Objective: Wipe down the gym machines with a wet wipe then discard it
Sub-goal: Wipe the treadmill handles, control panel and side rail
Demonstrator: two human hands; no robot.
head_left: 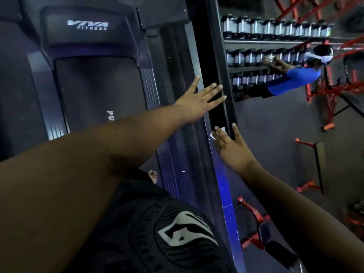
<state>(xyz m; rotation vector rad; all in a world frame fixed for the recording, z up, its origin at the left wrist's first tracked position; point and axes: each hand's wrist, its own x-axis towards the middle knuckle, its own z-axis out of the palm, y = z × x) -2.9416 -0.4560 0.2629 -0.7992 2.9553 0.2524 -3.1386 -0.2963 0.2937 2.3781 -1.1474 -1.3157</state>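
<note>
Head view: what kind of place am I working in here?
A gym, almost certainly: a Viva Fitness treadmill lies below, a long dumbbell rack stands to the right, and red-framed benches sit on the floor.

Gym: treadmill [98,91], dumbbell rack [275,42].

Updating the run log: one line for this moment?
left hand flat on treadmill side | right hand pressing wet wipe on rail | wiping underway
</note>
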